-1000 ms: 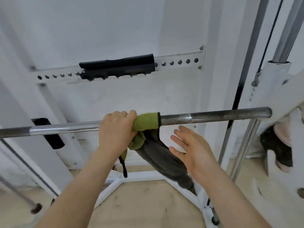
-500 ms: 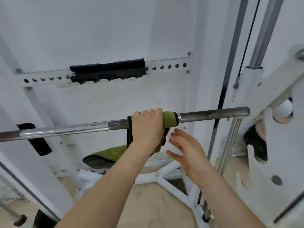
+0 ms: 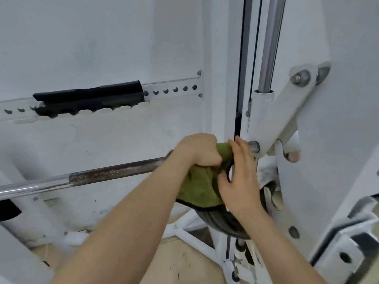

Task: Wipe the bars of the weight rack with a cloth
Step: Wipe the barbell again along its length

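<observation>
Centre frame: my left grip (image 3: 198, 149) clenches the green cloth (image 3: 196, 189) round the steel bar (image 3: 114, 173); my right grip (image 3: 240, 177), fingers (image 3: 243, 152) straight, touches the cloth's right edge.

White rack base (image 3: 196, 242) on scuffed beige floor (image 3: 180, 267)

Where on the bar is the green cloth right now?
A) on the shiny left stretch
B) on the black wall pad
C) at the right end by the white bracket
C: the left hand grips the green cloth around the bar right beside the white bracket.
</observation>
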The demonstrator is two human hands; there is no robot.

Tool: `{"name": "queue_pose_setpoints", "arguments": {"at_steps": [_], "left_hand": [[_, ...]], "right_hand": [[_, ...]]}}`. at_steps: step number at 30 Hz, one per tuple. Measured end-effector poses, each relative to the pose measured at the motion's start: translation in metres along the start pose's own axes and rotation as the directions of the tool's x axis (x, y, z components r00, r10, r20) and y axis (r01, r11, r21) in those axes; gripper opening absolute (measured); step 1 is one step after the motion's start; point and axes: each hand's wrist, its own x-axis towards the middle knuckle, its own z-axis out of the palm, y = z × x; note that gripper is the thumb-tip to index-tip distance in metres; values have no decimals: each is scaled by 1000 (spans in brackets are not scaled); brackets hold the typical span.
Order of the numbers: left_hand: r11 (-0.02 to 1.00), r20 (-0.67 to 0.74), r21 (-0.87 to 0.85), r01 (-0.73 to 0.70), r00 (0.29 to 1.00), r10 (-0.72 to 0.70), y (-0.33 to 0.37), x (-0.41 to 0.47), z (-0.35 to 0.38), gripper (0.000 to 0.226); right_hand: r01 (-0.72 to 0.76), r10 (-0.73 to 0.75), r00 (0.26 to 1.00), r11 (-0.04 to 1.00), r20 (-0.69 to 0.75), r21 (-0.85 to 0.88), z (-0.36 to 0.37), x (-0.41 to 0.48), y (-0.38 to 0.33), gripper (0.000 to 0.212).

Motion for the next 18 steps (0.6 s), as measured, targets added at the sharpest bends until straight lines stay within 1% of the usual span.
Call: {"name": "queue_pose_setpoints", "arguments": {"at_steps": [1,2,3,4,5,6,7,8,9,11,14,16,18], "left_hand": [[996,-133,90,-20,991,32,11,4,8,18],[985,-256,173,-8,965,53,21,6,16,19],[975,-364,221,17,929,66,31,7,26,19],[970,-461,240,44,884,74,40,6,37,15],[966,-538,250,67,839,81,50,9,49,9],[961,-591,265,83,801,94,59,15,58,8],[955,-623,284,88,774,114,69,21,65,11],[950,-635,299,88,762,129,75,28,69,13],[946,-636,313,82,758,145,77,32,72,13],[926,-640,373,63,740,207,74,35,71,14],[876,-682,474,87,665,303,60,28,71,19],[872,-697,486,62,630,343,51,22,75,28],[893,-719,449,38,608,336,33,11,76,35]], "right_hand": [[-15,29,995,988,-95,154,0,-9,-2,66],[-25,75,982,962,-175,273,1,-17,-5,64],[-68,151,968,926,-199,372,4,-25,-7,62],[-145,249,954,872,-169,467,7,-31,-7,61],[-234,353,929,788,-107,569,11,-35,-4,60],[-313,442,896,683,-33,661,12,-36,0,59],[-373,509,860,588,29,718,10,-35,5,58],[-423,559,826,525,76,739,7,-33,9,59],[-453,587,803,485,106,748,3,-30,14,60],[-466,601,788,440,135,767,-6,-25,18,68],[-455,609,781,405,137,793,-13,-16,18,80],[-468,603,783,409,153,783,-12,-10,14,89],[-495,588,782,389,204,777,-12,-7,10,95]]}}
